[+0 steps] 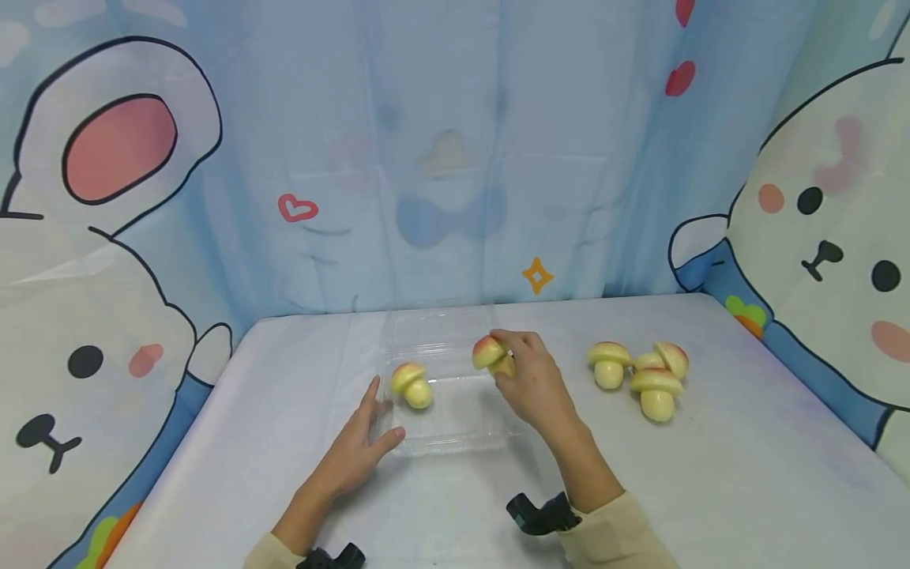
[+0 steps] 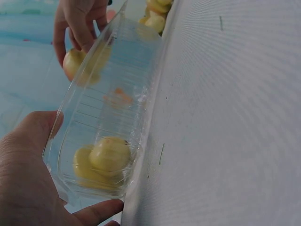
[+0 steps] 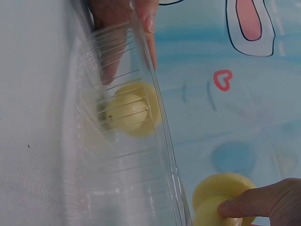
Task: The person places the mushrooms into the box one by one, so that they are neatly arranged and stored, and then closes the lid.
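Slippage is the main hazard judged here: a yellow plastic toy mushroom with a reddish cap is pinched between the thumb and curled fingertips of the right hand, held over the 1 o'clock corner of the clear, ribbed plastic clamshell tray, and a narrow grip on a smooth stem could let it drop and bounce out over the low rim. A second risk is judged from the tray itself, which is light and thin: it is steadied only at its 9 o'clock edge by the left hand, whose fingers are laid straight and slightly apart against the wall with the thumb along the near corner, so a knock from the right could slide or tip it. A second yellow toy mushroom already lies on its side inside the tray near that hand and could be rolled out if the tray were jolted. Three more yellow toy mushrooms with blushed caps are clustered at 3 o'clock on the pale grey tablecloth, well apart from the tray, and could be scattered by a careless sweep of the sleeve. No brand, label or legible writing can be made out; only cartoon bears, hearts and a star are printed on the blue backdrop curtain.
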A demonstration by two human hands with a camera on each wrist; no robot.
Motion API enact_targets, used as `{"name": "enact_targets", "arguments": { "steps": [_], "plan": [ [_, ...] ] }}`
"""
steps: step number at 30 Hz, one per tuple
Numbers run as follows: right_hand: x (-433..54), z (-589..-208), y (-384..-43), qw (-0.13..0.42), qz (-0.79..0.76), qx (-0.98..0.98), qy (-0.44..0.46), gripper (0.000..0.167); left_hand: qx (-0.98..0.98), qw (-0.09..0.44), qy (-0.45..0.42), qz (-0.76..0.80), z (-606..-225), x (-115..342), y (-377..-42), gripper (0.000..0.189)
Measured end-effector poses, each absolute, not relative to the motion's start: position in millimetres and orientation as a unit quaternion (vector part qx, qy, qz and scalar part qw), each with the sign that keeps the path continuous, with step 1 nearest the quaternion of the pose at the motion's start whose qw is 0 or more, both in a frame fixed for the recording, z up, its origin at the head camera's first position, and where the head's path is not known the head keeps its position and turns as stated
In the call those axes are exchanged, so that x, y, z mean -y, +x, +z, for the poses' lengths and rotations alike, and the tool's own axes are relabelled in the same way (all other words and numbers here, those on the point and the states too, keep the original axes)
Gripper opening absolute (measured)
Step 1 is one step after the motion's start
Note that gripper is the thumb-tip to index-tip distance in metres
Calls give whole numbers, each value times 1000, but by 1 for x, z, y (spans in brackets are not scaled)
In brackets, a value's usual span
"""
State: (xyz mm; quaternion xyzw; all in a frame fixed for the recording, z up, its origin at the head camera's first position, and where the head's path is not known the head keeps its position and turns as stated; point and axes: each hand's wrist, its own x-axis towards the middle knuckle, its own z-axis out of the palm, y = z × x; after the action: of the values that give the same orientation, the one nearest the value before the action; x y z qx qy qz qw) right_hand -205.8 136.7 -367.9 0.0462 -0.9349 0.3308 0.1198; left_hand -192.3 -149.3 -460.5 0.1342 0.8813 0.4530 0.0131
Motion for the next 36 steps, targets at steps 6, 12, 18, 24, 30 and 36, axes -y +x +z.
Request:
{"name": "enact_targets", "arguments": {
  "steps": [6, 12, 18, 24, 30, 36],
  "plan": [
    [-130, -369, -209, 119, 337, 932, 54, 61, -881, 13, 135, 454, -460, 149, -192, 91],
    [-124, -371, -211, 120, 339, 931, 56, 61, -880, 15, 134, 456, -461, 149, -192, 91],
    [-120, -372, -214, 117, 343, 930, 59, 61, -879, 12, 140, 455, -460, 149, -192, 90],
    [-116, -373, -216, 112, 345, 930, 64, 62, -879, 10, 142, 455, -461, 150, -193, 90],
    [-109, -373, -217, 95, 346, 931, 69, 62, -882, 8, 140, 450, -461, 150, -193, 90],
    [-101, -377, -221, 93, 337, 933, 82, 60, -881, 8, 140, 451, -461, 149, -192, 90]
  ]
}}
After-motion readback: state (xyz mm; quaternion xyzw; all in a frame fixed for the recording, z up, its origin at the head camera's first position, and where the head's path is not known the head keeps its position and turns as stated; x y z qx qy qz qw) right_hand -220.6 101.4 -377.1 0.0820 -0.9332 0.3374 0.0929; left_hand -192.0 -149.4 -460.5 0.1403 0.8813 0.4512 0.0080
